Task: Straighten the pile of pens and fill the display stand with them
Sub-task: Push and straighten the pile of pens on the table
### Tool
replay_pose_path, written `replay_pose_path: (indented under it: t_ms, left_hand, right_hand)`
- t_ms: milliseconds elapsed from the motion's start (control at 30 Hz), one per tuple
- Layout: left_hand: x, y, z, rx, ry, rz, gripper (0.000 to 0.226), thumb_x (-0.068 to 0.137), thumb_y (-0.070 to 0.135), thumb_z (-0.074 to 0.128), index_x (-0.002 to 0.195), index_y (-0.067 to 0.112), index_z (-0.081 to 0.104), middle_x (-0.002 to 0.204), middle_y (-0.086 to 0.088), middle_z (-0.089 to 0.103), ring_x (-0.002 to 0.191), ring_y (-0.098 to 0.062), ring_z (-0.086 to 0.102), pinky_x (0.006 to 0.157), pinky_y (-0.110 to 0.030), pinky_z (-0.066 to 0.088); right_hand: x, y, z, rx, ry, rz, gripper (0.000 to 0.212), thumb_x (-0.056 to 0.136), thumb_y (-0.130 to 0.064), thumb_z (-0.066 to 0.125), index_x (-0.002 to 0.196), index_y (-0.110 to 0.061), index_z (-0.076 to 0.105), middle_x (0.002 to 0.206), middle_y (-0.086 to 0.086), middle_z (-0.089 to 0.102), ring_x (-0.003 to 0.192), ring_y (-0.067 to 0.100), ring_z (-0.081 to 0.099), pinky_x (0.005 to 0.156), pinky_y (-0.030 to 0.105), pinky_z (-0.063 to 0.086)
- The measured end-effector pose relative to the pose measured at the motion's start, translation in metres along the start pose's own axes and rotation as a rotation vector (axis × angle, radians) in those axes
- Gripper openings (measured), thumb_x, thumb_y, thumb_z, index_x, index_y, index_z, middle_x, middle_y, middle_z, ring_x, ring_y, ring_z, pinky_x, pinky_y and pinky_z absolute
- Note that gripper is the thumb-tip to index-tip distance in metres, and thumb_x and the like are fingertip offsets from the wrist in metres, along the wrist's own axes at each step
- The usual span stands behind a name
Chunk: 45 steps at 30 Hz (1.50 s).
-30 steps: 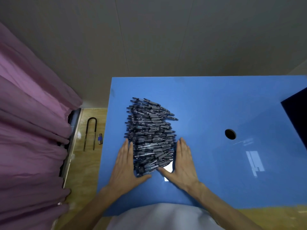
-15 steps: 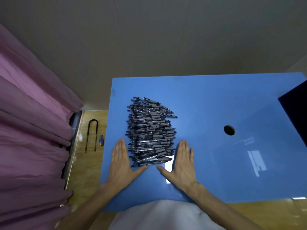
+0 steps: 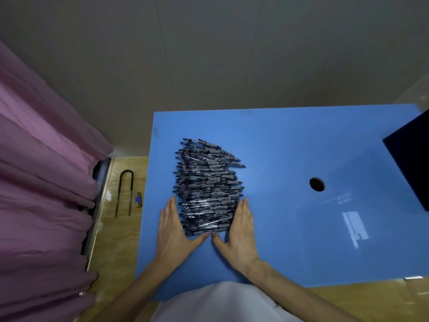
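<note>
The pile of pens point(image 3: 209, 189) lies on the blue table point(image 3: 290, 140), nearer its left edge. The left hand point(image 3: 173, 231) and right hand point(image 3: 240, 231) press its near end from both sides with straight, flat fingers. Too strong a squeeze may make the smooth pens buckle upward, and the uneven far end can roll away.

The blue table point(image 3: 290, 140) carries a pile of pens point(image 3: 209, 189); both hands rest flat on it.
</note>
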State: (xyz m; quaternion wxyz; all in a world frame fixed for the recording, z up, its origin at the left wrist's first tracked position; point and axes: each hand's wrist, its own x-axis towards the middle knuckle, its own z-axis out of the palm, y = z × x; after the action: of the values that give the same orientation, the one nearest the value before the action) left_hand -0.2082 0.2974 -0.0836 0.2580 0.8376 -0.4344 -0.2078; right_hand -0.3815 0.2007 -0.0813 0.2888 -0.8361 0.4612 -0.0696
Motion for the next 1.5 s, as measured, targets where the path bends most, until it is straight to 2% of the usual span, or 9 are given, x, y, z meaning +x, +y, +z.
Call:
replay_pose_path:
  t_ms: [167,300,433,667,900,1067,1167,1333,1500]
  left_hand:
    - [-0.004,-0.003,-0.001,0.025,-0.019,0.038,0.133,0.072,0.092,0.051,0.163,0.014,-0.006,0.171,-0.001,0.003,0.157,-0.013,0.000,0.129,-0.040,0.007]
    - [0.000,0.006,0.008,0.004,-0.018,0.028,0.124,0.079,0.072,0.065,0.163,0.009,-0.001,0.171,-0.008,0.009,0.159,-0.022,0.007,0.127,-0.051,0.017]
    - [0.000,0.011,0.004,-0.019,-0.013,-0.010,0.130,0.076,0.057,0.081,0.162,0.015,-0.005,0.171,-0.009,0.006,0.158,-0.022,0.006,0.128,-0.048,0.016]
    - [0.022,0.010,-0.014,0.072,-0.116,-0.074,0.161,0.057,0.073,0.085,0.158,0.011,-0.024,0.168,-0.006,-0.023,0.156,-0.018,-0.021,0.126,-0.035,-0.012]
    - [0.024,0.022,-0.013,0.045,-0.159,-0.105,0.168,0.049,0.070,0.090,0.158,0.013,-0.025,0.169,-0.008,-0.021,0.155,-0.021,-0.021,0.126,-0.039,-0.012]
    - [0.017,0.019,-0.016,0.023,-0.162,-0.065,0.167,0.050,0.079,0.084,0.157,0.014,-0.027,0.168,-0.004,-0.025,0.155,-0.017,-0.024,0.126,-0.037,-0.011]
    - [0.022,0.022,-0.021,-0.094,-0.112,-0.151,0.161,0.053,0.087,0.075,0.160,0.015,-0.021,0.170,0.002,-0.020,0.156,-0.013,-0.017,0.128,-0.035,-0.003]
    - [0.041,0.030,-0.020,-0.181,-0.130,-0.189,0.154,0.056,0.087,0.071,0.162,0.016,-0.015,0.171,0.002,-0.011,0.157,-0.015,-0.011,0.129,-0.041,0.005]
    - [0.042,0.034,-0.019,-0.362,-0.048,-0.187,0.131,0.059,0.073,0.085,0.159,0.030,0.013,0.159,0.006,0.033,0.147,-0.014,0.033,0.120,-0.048,0.035]
  right_hand:
    - [-0.006,0.019,-0.005,-0.103,-0.011,-0.030,0.109,0.089,-0.067,0.042,0.159,0.000,-0.007,0.167,0.012,-0.017,0.156,0.024,-0.017,0.127,0.041,-0.007]
    - [-0.006,0.006,0.007,-0.079,-0.006,-0.011,0.102,0.092,-0.056,0.047,0.159,0.002,-0.004,0.168,0.014,-0.007,0.156,0.027,-0.012,0.126,0.038,-0.008]
    - [-0.008,0.000,0.006,-0.069,-0.017,-0.005,0.100,0.093,-0.052,0.049,0.159,0.003,-0.003,0.169,0.014,-0.008,0.156,0.026,-0.012,0.126,0.034,-0.008]
    - [0.006,0.023,-0.016,-0.051,-0.017,-0.057,0.107,0.079,-0.051,0.049,0.159,0.002,0.002,0.168,0.013,-0.003,0.157,0.029,-0.006,0.128,0.041,0.002]
    - [0.018,0.028,-0.032,-0.105,-0.075,-0.151,0.112,0.079,-0.052,0.053,0.159,-0.003,-0.008,0.168,0.012,-0.012,0.156,0.025,-0.015,0.127,0.038,-0.005]
    - [0.025,0.026,-0.035,-0.048,-0.040,-0.073,0.105,0.086,-0.059,0.043,0.160,-0.003,-0.006,0.168,0.008,-0.014,0.156,0.020,-0.015,0.128,0.037,-0.004]
    - [0.039,0.018,-0.038,0.024,0.001,0.032,0.104,0.089,-0.067,0.034,0.161,-0.002,-0.003,0.169,0.013,-0.008,0.157,0.023,-0.009,0.128,0.040,-0.001]
    - [0.052,-0.010,-0.032,0.144,0.023,0.111,0.096,0.100,-0.054,0.049,0.160,-0.002,-0.005,0.170,0.014,-0.006,0.156,0.023,-0.011,0.127,0.038,-0.006]
    - [0.051,-0.022,-0.026,0.282,0.032,0.152,0.094,0.098,-0.045,0.056,0.162,-0.005,-0.001,0.170,0.008,0.002,0.157,0.021,-0.004,0.128,0.037,0.003]
